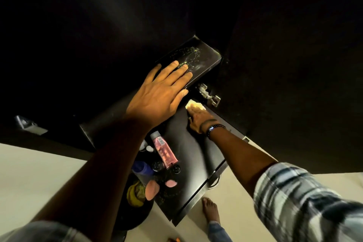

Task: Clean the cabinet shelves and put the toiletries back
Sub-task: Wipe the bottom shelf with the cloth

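Note:
A dark cabinet stands open in front of me. Its upper shelf carries yellowish crumbs and a dusty smear. My left hand lies flat on that shelf's front edge, fingers spread, holding nothing. My right hand presses a pale yellow cloth onto the lower shelf near its back right corner. At the left of the lower shelf stand several toiletries: a pink tube with a grey cap, a blue bottle, small black-capped bottles and pink-capped items.
A metal hinge sits at the cabinet's right side, just behind the cloth. A dark round container holding something yellow stands below the shelf. The pale floor shows below, with my bare foot on it.

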`<state>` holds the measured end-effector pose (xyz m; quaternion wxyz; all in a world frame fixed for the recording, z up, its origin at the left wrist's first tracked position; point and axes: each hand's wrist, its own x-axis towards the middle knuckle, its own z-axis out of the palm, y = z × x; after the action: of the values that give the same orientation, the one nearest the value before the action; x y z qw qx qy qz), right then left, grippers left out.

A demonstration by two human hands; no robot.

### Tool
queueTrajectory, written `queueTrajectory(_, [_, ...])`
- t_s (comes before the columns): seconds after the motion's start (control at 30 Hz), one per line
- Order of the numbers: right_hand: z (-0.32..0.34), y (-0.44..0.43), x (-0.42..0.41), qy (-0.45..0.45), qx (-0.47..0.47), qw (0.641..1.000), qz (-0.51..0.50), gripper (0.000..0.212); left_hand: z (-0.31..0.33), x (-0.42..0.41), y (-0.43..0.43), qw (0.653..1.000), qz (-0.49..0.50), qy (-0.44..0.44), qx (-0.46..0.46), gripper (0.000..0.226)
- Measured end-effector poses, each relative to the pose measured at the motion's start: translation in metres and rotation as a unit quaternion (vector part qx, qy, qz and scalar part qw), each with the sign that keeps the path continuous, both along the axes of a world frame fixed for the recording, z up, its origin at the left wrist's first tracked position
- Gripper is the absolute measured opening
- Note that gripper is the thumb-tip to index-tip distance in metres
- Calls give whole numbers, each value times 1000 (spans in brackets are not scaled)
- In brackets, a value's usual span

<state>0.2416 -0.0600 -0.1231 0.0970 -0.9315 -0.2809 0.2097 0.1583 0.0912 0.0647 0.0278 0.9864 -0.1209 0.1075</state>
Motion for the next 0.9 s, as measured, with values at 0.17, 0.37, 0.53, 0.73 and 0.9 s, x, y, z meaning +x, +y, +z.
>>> queueTrajectory(0.17, [0, 17, -40, 16, 49, 997, 58, 60, 0, -1, -1, 1000, 9, 6, 0, 49])
queueTrajectory(0.37, [-6, -39, -33, -15, -14, 999, 38, 63, -2, 2, -1, 1000, 17, -2, 0, 49])
queueTrajectory(0.53, [6, 2, 19, -2, -19, 1000, 17, 74, -4, 3, 2, 1000, 19, -2, 1, 49])
queueTrajectory(0.73, [2, 49, -35, 45, 85, 995, -7, 47, 0, 2, -3, 1000, 21, 13, -4, 50])
queueTrajectory(0.9, [-8, -15, -101, 10, 111, 993, -35, 48, 1, 2, -3, 1000, 21, 4, -10, 50])
